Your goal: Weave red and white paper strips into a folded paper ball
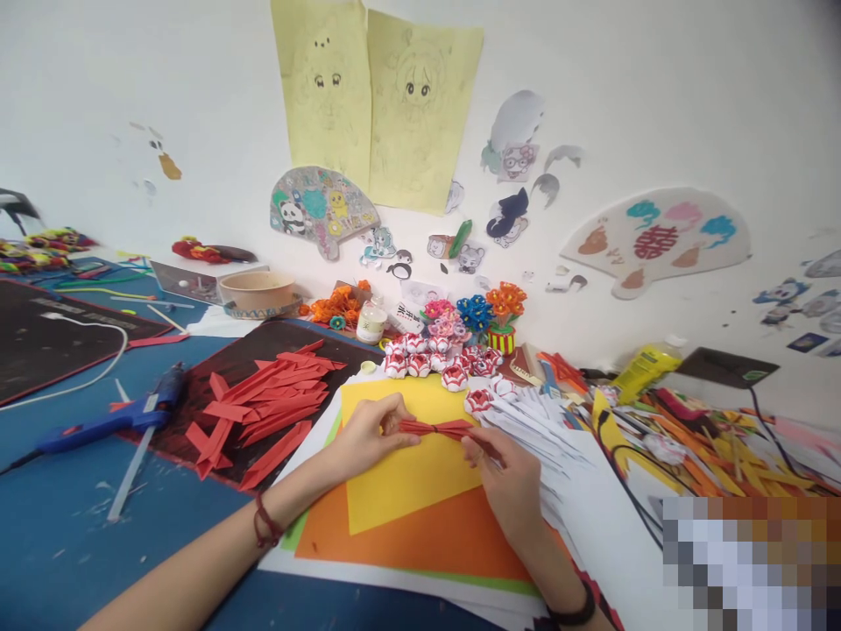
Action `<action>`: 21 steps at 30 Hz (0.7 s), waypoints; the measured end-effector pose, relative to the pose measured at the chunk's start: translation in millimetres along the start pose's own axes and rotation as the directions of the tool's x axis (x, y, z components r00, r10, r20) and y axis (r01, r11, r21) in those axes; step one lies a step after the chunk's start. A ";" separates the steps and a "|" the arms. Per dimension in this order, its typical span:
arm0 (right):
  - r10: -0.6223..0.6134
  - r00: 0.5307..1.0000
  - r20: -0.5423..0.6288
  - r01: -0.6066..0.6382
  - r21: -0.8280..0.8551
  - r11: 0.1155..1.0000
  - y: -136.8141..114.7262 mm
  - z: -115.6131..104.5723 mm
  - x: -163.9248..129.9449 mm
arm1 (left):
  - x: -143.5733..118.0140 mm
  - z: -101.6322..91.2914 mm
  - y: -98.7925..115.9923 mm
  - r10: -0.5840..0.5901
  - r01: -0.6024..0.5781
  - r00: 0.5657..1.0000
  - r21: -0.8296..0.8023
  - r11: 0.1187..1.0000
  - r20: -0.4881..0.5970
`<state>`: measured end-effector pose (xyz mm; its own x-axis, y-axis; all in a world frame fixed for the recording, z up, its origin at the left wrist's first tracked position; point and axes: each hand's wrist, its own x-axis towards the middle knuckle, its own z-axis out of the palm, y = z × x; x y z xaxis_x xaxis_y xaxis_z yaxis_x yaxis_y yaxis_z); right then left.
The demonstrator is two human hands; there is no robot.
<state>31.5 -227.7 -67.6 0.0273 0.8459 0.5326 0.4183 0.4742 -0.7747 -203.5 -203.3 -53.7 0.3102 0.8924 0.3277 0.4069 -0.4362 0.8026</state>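
My left hand (368, 434) and my right hand (509, 478) together pinch a small bundle of folded red paper strips (437, 428), held level above a yellow sheet (407, 482). The left hand grips the bundle's left end, the right hand its right end. An orange sheet (394, 539) lies under the yellow one. A red cord bracelet is on my left wrist and a dark band on my right wrist.
A pile of folded red strips (263, 403) lies on a dark mat at left, next to a blue glue gun (111, 421). Folded white strips (539, 425) lie right of my hands. Red-and-white paper flowers (437, 359), a glue bottle (371, 320) and a wooden bowl (256, 291) stand behind.
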 end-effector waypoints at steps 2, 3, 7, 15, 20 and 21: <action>-0.026 1.000 -0.012 0.025 -0.083 0.996 0.0 -1.3 2.0 | 1.3 -1.5 -0.6 -0.004 0.004 1.000 0.015 1.000 -0.001; -0.035 0.999 -0.013 0.033 -0.118 0.992 0.0 -2.0 2.9 | 1.6 -2.1 -0.6 -0.007 0.007 1.000 0.019 1.000 0.004; -0.115 0.989 0.089 0.129 -0.178 0.976 -0.5 -2.9 3.4 | 0.9 -3.1 2.6 -0.020 0.019 0.997 0.023 1.000 0.068; -0.259 0.946 0.193 0.285 -0.124 0.950 0.8 2.6 -3.3 | -2.9 0.6 7.5 0.054 -0.069 0.985 0.091 0.993 0.162; -0.284 0.935 0.213 0.314 -0.119 0.942 2.4 1.4 -2.9 | -5.0 -0.4 2.2 0.161 -0.228 0.957 0.282 0.932 0.241; -0.275 0.936 0.219 0.305 -0.116 0.945 1.7 1.1 -2.5 | -5.3 -0.9 2.3 0.188 -0.266 0.947 0.305 0.914 0.261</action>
<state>31.2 -228.8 -70.6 -0.2889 0.7147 0.6371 0.5088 0.6783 -0.5302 -205.0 -208.9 -53.1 0.5948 0.7325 0.3311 0.5517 -0.6715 0.4946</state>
